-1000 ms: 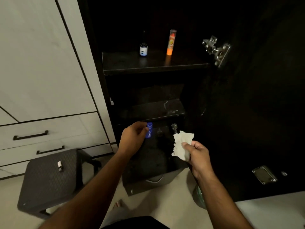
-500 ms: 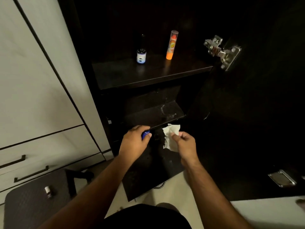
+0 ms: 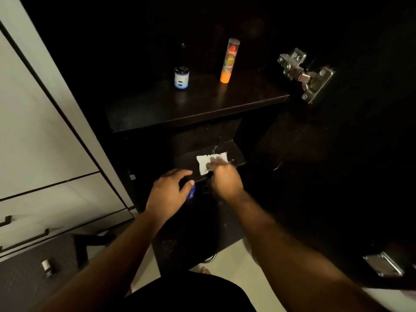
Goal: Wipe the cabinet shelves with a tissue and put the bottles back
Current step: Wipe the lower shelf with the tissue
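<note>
One white tissue [image 3: 206, 164], thin and crumpled at its edges, lies flat on the middle shelf [image 3: 236, 154] under my right hand [image 3: 224, 179]; my fingers press down on its right part, blurred, so I cannot tell how far they curl. Just left and lower, my left hand [image 3: 168, 194] grips a small blue bottle [image 3: 191, 193], thumb curled across its top, most of it hidden behind my palm. The shelf is dark, glossy wood with pale smears near the tissue. Above it, on the upper shelf [image 3: 157, 113], a squat dark bottle [image 3: 181, 78] with a pale label stands upright, well apart from a slim orange tube [image 3: 229, 61]. A metal hinge [image 3: 304, 74] gleams on the open door.
</note>
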Demonstrator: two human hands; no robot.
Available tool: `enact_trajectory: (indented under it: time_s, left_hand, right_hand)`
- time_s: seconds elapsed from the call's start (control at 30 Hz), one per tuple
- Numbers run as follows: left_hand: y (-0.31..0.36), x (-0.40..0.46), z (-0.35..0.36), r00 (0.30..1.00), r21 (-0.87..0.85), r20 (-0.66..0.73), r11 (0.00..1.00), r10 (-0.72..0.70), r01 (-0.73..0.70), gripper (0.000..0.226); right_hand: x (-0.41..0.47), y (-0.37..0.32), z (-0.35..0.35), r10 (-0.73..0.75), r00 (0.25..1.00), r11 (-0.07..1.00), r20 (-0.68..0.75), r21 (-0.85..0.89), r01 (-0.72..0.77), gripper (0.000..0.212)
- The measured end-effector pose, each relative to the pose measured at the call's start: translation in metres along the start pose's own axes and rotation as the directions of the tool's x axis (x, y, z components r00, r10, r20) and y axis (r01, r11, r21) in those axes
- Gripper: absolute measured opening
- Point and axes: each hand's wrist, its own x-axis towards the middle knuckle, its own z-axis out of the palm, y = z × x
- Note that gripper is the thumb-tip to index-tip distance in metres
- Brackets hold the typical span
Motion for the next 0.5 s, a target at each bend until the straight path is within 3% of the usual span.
enact_trajectory:
  time_s: [0.1,0.27,0.33,0.43,0.5]
  left_hand:
    - [0.0,0.006,0.001,1.0,-0.026,0.006,1.0,0.002,-0.002,0.029]
    - [0.0,0.013,-0.001,0.999,-0.044,0.045,0.998,-0.031,0.033,0.029]
    - [0.001,0.014,0.0,0.998,-0.041,0.061,0.999,-0.026,0.028,0.029]
    - [0.002,0.017,0.002,0.998,-0.039,0.056,0.999,-0.004,0.006,0.028]
    - [0.003,0.019,0.003,0.999,-0.041,0.035,0.999,0.001,0.0,0.026]
  right_hand:
    - [-0.027,0.002,0.019,-0.075,0.991,0.996,0.112,-0.037,0.08,0.079]
    - [-0.04,0.02,0.019,0.025,0.982,0.978,0.187,-0.207,0.014,0.086]
    - [-0.023,0.03,0.01,0.106,0.968,0.968,0.226,-0.247,-0.049,0.076]
    - [0.005,0.024,-0.002,0.208,0.928,0.967,0.31,-0.21,-0.147,0.076]
    - [0.015,0.011,-0.001,0.184,0.923,0.976,0.338,-0.172,-0.132,0.077]
